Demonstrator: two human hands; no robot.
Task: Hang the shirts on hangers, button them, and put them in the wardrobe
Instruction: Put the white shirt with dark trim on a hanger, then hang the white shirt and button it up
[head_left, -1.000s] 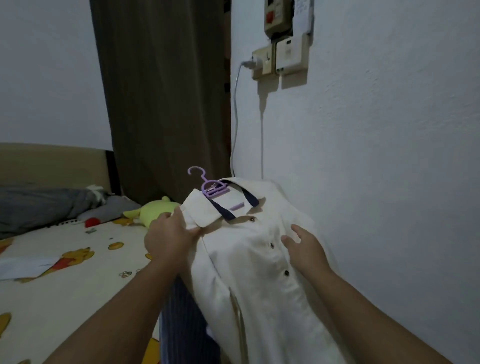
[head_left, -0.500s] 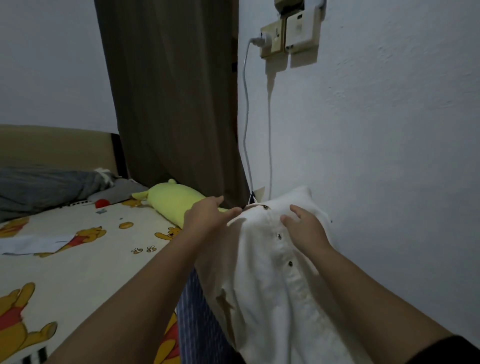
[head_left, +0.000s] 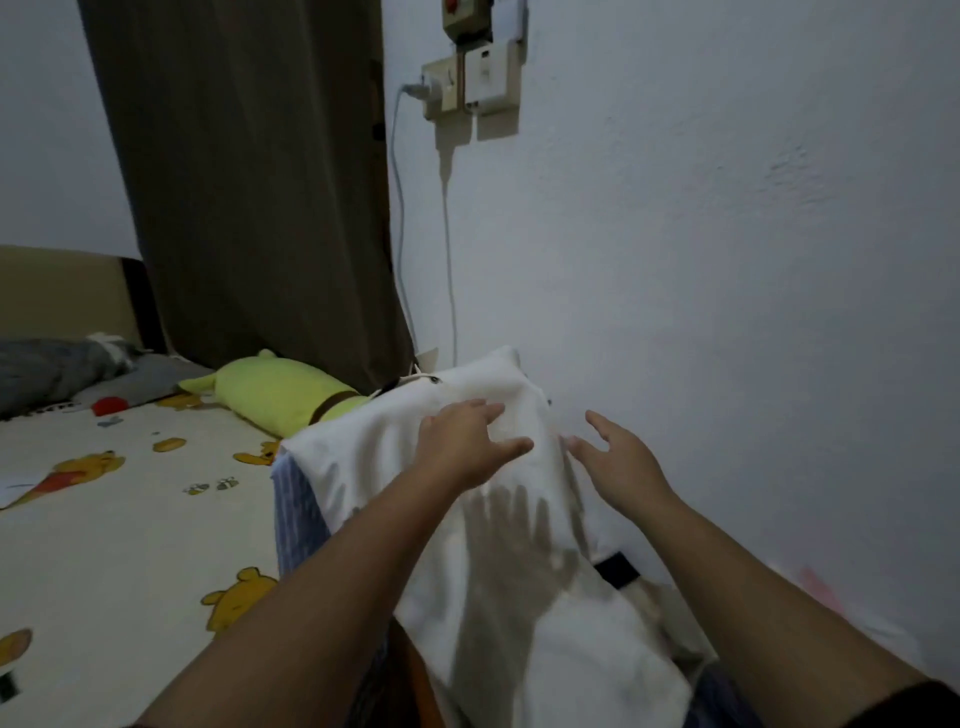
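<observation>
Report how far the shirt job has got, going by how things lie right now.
Done: the white shirt looks buttoned at the one button visible near its collar; the hanger is hidden. In hand: the left hand rests flat on the shirt with straight fingers, the right hand is open at its edge. Left: no wardrobe is in view, and a blue striped garment lies under the shirt.

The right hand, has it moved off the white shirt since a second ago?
Yes. The right hand has shifted toward the wall, fingers spread at the white shirt edge instead of over its buttons.

Left hand (head_left: 467, 441) flat on white shirt (head_left: 524, 613) (right hand (head_left: 618, 462) beside).
</observation>
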